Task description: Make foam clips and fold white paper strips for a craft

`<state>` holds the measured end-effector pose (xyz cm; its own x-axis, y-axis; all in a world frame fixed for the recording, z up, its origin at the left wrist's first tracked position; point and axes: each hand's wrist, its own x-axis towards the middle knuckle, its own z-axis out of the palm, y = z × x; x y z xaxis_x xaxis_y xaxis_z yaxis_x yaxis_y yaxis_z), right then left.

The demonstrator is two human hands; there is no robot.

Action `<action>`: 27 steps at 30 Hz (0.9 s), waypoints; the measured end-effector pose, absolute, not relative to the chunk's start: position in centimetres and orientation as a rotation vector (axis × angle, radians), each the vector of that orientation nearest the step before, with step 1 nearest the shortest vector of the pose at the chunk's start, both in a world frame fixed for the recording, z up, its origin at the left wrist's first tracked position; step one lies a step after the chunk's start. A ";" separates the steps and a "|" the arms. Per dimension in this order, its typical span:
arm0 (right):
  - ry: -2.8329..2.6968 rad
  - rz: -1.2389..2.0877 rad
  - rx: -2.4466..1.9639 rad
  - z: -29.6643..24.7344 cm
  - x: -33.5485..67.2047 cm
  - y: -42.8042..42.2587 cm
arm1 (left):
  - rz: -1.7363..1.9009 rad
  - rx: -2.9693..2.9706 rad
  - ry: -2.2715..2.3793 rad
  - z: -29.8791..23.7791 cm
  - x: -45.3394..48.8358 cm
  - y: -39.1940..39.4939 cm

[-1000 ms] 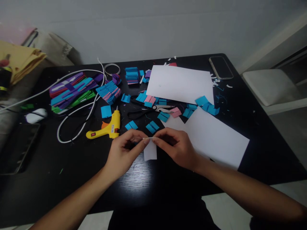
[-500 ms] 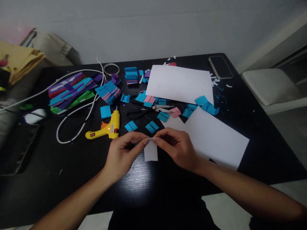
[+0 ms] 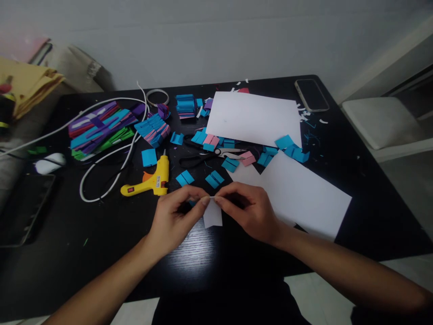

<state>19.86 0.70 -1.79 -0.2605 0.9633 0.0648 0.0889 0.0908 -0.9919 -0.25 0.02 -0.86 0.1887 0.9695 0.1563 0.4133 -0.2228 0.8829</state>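
A small white paper piece (image 3: 212,215) hangs between my two hands above the near middle of the black table (image 3: 101,225). My left hand (image 3: 174,217) pinches its top edge from the left, fingers closed. My right hand (image 3: 251,211) pinches the same edge from the right, fingers closed too. The fingertips nearly meet at the paper's top. Just beyond my hands lie folded blue paper bits (image 3: 214,178) and a yellow glue gun (image 3: 149,180).
Black scissors (image 3: 206,156) lie among blue and pink folded pieces. Two white sheets (image 3: 253,118) (image 3: 304,194) cover the right part. A stack of coloured paper strips (image 3: 99,128), white cables (image 3: 111,155), a phone (image 3: 311,95) and a white chair seat (image 3: 382,119) are around.
My fingertips have drawn closer together at the paper's top edge, and its lower edge now looks pointed and slightly shorter. Everything else is still.
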 end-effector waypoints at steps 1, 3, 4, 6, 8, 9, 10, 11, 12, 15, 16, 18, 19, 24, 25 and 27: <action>-1.526 1.277 -1.086 -1.8 19.9 0.7 | 0.989 1.764 1.304 -0.9 -0.2 0.0; -1.557 1.257 -1.070 -1.9 19.9 0.7 | 0.981 1.784 1.299 -0.9 -0.2 0.0; -1.566 1.248 -1.061 -1.9 19.9 0.6 | 0.980 1.795 1.296 -1.0 -0.2 0.0; -1.570 1.250 -1.049 -1.9 19.8 0.6 | 0.981 1.811 1.291 -0.9 -0.2 0.0; -1.556 1.262 -1.055 -1.9 19.8 0.6 | 0.982 1.815 1.294 -0.8 -0.2 0.0; -1.546 1.269 -1.061 -1.9 19.8 0.6 | 0.982 1.812 1.295 -0.8 -0.3 0.0; -1.537 1.273 -1.067 -1.8 19.8 0.6 | 0.983 1.802 1.300 -0.8 -0.3 0.0; -1.527 1.275 -1.074 -1.8 19.8 0.7 | 0.987 1.788 1.302 -0.7 -0.3 0.1; -1.519 1.277 -1.079 -1.8 19.8 0.7 | 0.993 1.772 1.299 -0.7 -0.3 0.1; -1.495 1.304 -1.084 -1.7 19.8 0.8 | 1.004 1.726 1.284 -0.8 -0.4 0.2; -1.486 1.319 -1.084 -1.7 19.9 0.8 | 1.000 1.718 1.283 -0.8 -0.5 0.2; -1.478 1.341 -1.079 -1.8 19.9 0.8 | 0.991 1.720 1.282 -0.9 -0.5 0.1; -1.482 1.344 -1.077 -1.8 19.9 0.7 | 0.987 1.730 1.277 -0.9 -0.5 0.1; -1.533 1.340 -1.084 -2.0 20.0 0.6 | 0.976 1.768 1.264 -0.9 -0.3 0.0; -1.532 1.337 -1.088 -2.0 20.0 0.6 | 0.977 1.762 1.265 -0.9 -0.3 0.0; -1.526 1.327 -1.096 -1.9 20.0 0.6 | 0.979 1.746 1.262 -0.9 -0.3 0.0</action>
